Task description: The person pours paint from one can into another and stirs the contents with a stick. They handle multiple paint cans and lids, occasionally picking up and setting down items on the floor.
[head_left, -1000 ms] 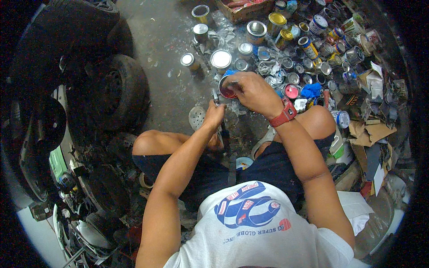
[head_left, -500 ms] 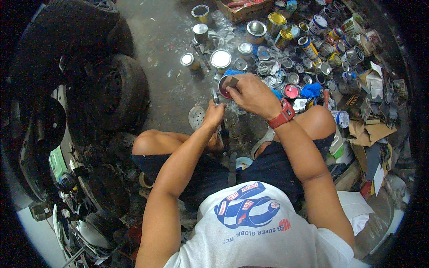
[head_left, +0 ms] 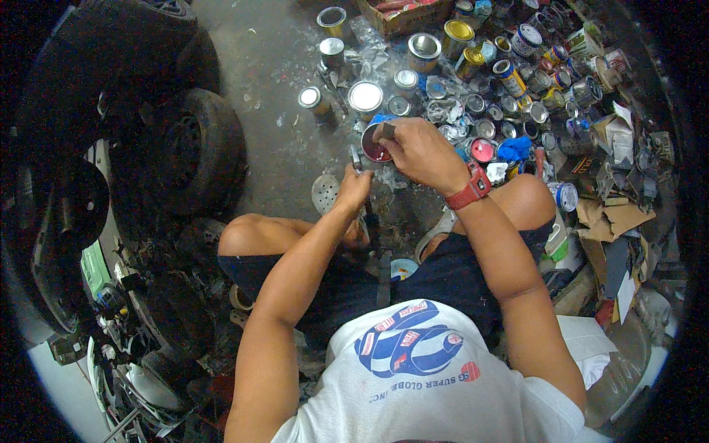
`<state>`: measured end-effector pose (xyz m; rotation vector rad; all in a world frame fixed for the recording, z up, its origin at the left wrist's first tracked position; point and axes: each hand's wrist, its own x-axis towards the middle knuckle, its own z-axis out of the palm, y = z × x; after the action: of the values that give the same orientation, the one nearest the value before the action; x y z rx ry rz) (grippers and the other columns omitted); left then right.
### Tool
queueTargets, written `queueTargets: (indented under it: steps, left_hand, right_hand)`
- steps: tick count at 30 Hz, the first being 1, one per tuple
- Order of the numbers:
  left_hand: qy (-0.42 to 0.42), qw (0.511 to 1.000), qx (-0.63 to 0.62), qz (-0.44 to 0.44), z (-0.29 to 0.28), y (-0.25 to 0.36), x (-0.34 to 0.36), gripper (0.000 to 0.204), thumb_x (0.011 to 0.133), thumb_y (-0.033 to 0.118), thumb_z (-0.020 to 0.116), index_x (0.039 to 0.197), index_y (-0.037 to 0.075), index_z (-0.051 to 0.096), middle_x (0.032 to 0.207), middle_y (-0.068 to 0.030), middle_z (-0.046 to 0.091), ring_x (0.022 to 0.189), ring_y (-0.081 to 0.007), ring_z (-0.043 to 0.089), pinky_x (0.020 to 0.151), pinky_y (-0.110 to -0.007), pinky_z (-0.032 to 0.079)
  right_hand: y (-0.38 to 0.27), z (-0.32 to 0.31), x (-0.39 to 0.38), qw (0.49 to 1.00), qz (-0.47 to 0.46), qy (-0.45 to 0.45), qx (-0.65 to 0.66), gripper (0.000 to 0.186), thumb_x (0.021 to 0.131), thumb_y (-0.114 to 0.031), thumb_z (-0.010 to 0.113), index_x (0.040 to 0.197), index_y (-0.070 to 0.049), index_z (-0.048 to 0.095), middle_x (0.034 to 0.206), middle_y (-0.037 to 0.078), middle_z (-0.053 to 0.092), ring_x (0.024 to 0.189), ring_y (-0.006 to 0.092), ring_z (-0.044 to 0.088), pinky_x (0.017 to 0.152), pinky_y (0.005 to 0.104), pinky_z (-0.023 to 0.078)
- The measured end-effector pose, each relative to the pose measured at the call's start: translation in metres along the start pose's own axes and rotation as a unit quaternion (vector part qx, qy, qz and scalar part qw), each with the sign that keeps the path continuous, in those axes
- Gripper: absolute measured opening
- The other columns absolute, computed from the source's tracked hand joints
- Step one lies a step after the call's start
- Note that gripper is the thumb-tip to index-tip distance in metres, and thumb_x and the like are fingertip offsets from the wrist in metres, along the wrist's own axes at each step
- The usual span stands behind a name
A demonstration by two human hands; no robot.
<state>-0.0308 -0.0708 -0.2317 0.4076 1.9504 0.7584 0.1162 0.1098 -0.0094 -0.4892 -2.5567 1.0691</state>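
My left hand (head_left: 355, 187) is closed around a slim tool with a flat grey metal end (head_left: 354, 156) pointing away from me; its exact kind does not show. Just to the right stands an open can (head_left: 367, 153) with dark red inside and a small pink-white spot. My right hand (head_left: 427, 155), with a red watch (head_left: 470, 190) on the wrist, pinches a small flat dark brown piece (head_left: 383, 132) over the can's mouth. Whether that piece touches the can's contents cannot be made out. Blue material (head_left: 382, 118) shows behind the can.
Several paint cans stand beyond my hands, including a white-lidded can (head_left: 365, 97). More cans crowd the far right, with a cardboard box (head_left: 406, 18) behind. A car wheel (head_left: 185, 144) lies to the left. Torn cardboard (head_left: 607, 215) is piled at the right.
My right hand has shifted slightly right and its wrist has turned a little. More of the can's red inside shows. My left hand stays nearly in place.
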Motion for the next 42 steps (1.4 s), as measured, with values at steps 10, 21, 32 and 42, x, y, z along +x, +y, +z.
queueTargets:
  steps: [10,21,32,42]
  left_hand:
    - [0.005,1.0,-0.015,-0.002,-0.001,0.015,-0.015,0.068,0.105,0.036,0.065,0.155,-0.006,0.049,0.143,-0.0354,0.07,0.137,-0.0486,0.068,0.117,-0.051,0.049]
    - [0.01,1.0,0.004,0.0,-0.003,0.029,-0.027,0.067,0.104,0.036,0.065,0.155,-0.004,0.05,0.144,-0.035,0.071,0.137,-0.0501,0.068,0.117,-0.052,0.05]
    - [0.012,1.0,-0.001,-0.009,-0.001,0.008,-0.009,0.069,0.104,0.038,0.065,0.156,-0.004,0.049,0.144,-0.0359,0.07,0.138,-0.0504,0.067,0.118,-0.052,0.049]
    - [0.009,1.0,-0.004,-0.008,-0.004,0.024,-0.021,0.07,0.104,0.037,0.063,0.157,-0.006,0.048,0.142,-0.0366,0.071,0.135,-0.0504,0.069,0.117,-0.052,0.05]
  right_hand:
    - [0.001,0.001,0.0,1.0,-0.008,-0.011,0.012,0.012,0.097,-0.003,0.071,0.106,-0.002,0.078,0.103,0.02,0.08,0.101,0.0446,0.076,0.092,0.0519,0.06]
    - [0.009,0.001,-0.002,1.0,-0.016,-0.018,0.013,0.013,0.097,-0.012,0.072,0.105,-0.005,0.079,0.098,0.025,0.078,0.098,0.0488,0.075,0.087,0.058,0.06]
    - [0.011,0.009,-0.002,1.0,-0.016,0.004,0.011,0.017,0.096,-0.011,0.073,0.111,-0.005,0.08,0.103,0.024,0.079,0.103,0.0469,0.076,0.092,0.0568,0.06]
    - [-0.002,-0.003,-0.001,0.999,0.015,0.032,-0.015,0.019,0.101,-0.013,0.071,0.115,-0.002,0.078,0.105,0.026,0.078,0.101,0.0487,0.075,0.092,0.0587,0.06]
